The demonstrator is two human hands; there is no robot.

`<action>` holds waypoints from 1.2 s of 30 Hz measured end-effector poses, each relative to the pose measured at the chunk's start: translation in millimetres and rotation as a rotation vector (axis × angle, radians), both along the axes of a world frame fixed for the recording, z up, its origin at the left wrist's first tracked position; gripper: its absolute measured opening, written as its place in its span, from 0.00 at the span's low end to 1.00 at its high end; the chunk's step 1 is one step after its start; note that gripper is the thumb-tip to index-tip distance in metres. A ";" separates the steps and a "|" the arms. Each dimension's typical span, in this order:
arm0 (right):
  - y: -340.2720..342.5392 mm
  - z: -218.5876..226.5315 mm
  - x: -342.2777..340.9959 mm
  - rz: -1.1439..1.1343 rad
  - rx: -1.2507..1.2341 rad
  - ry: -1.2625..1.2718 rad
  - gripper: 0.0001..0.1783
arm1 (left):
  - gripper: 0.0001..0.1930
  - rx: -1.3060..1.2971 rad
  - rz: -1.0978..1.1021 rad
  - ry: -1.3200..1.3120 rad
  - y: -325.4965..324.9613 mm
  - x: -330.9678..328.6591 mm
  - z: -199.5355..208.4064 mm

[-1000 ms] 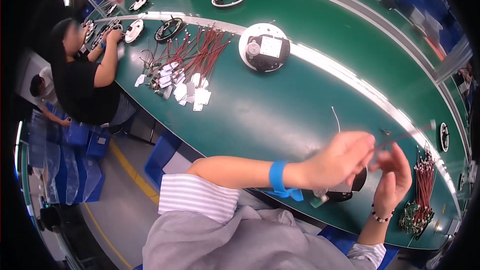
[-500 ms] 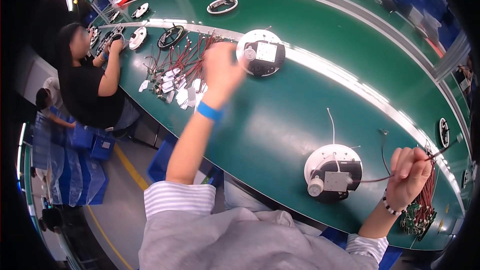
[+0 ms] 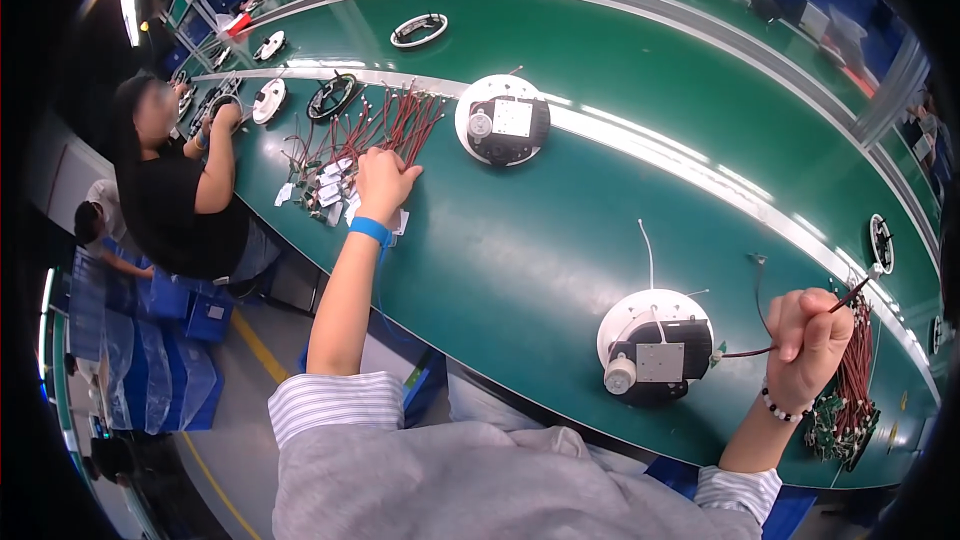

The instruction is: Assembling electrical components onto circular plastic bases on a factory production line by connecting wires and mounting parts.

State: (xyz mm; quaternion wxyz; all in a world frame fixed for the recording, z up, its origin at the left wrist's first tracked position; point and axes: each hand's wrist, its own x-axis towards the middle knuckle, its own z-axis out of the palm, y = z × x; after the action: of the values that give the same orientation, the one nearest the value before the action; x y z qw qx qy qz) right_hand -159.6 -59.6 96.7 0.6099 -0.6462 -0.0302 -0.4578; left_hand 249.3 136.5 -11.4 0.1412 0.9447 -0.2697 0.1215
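Observation:
My right hand (image 3: 808, 340) is closed around a dark red wire cable (image 3: 745, 353). A small green circuit board (image 3: 718, 353) hangs at the cable's left end, beside the nearer round white unit (image 3: 612, 325); a white connector is at the other end. That unit carries a black housing, a metal plate and a white cylindrical part. My left hand (image 3: 384, 183) rests over a pile of red wire cables (image 3: 405, 130) with white-backed pieces (image 3: 330, 180). Its thumb stands apart from the fingers; their tips are partly hidden.
A second white unit (image 3: 475, 100) stands farther back. Black and white rings (image 3: 418, 30) lie beyond it and at far right (image 3: 880, 243). More red cables with green boards (image 3: 842, 425) lie beside my right hand. A co-worker (image 3: 185, 175) works at the left.
My left hand has moved left and down from beside the farther white unit to the cable pile. My right hand still holds its cable; the green board at the cable's end now shows clearly.

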 end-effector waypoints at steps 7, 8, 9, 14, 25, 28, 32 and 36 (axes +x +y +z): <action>1.5 3.2 -0.1 -0.007 -0.034 0.014 0.14 | 0.06 0.033 -0.022 -0.131 3.8 12.2 -0.6; 1.5 3.3 -1.0 -0.012 -0.033 0.015 0.14 | 0.06 -0.073 -0.043 -0.095 8.3 17.4 5.0; 1.1 3.6 -1.6 -0.002 -0.030 0.009 0.14 | 0.06 -0.179 -0.062 -0.059 11.2 20.2 8.8; 1.3 1.3 -4.5 -0.020 0.053 0.056 0.15 | 0.08 -0.877 -0.197 0.472 18.1 14.8 51.2; 20.2 -7.3 36.4 -0.139 0.056 0.266 0.18 | 0.03 -0.714 -0.932 1.272 -49.8 -230.9 114.8; 13.9 -15.2 37.4 -0.115 0.285 0.157 0.20 | 0.03 -0.639 -0.965 1.470 -79.9 -247.0 104.2; 9.6 -8.8 26.2 -0.136 0.352 0.148 0.20 | 0.04 -0.551 -0.932 1.601 -95.2 -262.2 96.3; 14.6 -2.3 20.0 -0.095 0.300 0.127 0.21 | 0.03 -0.569 -1.082 1.398 -100.2 -273.0 85.7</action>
State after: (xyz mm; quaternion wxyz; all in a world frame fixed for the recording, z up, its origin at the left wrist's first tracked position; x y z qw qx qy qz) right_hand -139.7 -45.0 94.4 0.6780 -0.5761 0.1078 -0.4436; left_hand -23.7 36.3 74.3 0.5356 0.4786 -0.4875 -0.4964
